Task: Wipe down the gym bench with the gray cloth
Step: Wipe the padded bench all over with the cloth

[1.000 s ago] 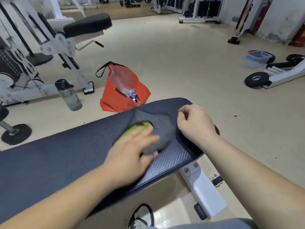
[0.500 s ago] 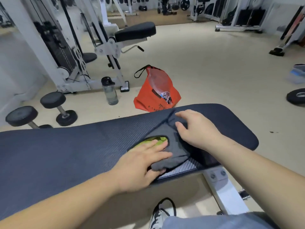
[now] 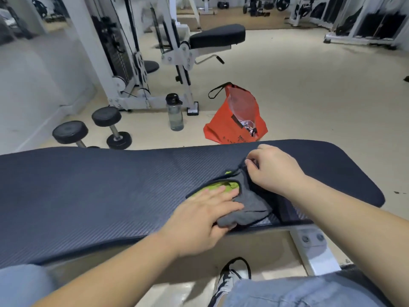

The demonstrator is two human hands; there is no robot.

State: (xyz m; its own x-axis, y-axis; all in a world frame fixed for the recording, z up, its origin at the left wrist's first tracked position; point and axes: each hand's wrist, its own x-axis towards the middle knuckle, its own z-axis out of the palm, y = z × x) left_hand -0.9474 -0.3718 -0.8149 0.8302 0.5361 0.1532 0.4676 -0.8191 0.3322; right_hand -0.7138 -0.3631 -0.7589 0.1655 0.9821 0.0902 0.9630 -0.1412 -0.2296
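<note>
The dark blue ribbed gym bench runs across the frame in front of me. A gray cloth with a lime-green side showing lies bunched near the bench's front edge, right of the middle. My left hand lies flat on the cloth's left part, fingers spread over the green patch. My right hand pinches the cloth's far corner between thumb and fingers, lifting it slightly off the pad.
On the floor beyond the bench stand an orange bag, a water bottle and two dumbbells. A white cable machine with a black seat is behind them. The bench's white leg and my shoe are below.
My view has swung left and the bench now looks level. My right hand has moved from resting on the cloth to pinching its far corner. My left hand stays pressed on the cloth.
</note>
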